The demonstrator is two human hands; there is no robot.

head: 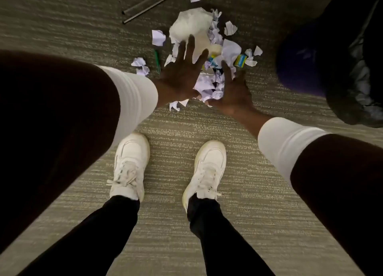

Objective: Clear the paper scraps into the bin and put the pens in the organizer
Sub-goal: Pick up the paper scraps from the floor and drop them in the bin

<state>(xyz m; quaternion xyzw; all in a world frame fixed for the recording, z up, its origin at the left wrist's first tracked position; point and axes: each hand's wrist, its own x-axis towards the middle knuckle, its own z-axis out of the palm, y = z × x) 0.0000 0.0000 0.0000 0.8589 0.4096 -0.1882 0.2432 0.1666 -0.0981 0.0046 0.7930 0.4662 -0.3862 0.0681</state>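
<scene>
Standing over grey carpet (170,120) in white sneakers (130,163), a person lowers an empty, splayed left hand (180,76) and an open, cupped right hand (234,89) either side of heaped paper scraps (209,82), apparently to scoop them together. A green pen (157,61) lies just beside; two dark pens (145,8) lie beyond; the lined bin (331,53) waits at right.

a striped grey-beige carpet (172,122) carries a heap of crumpled paper scraps (209,84), with a large crumpled white sheet (190,22) at the heap's far side. just left of the heap lies a green pen (158,62), and beyond it two dark rods (148,8) lie side by side. right of the heap stands a bin with a dark liner (352,89), and near the heap's close edge stand two white sneakers (130,163).
</scene>
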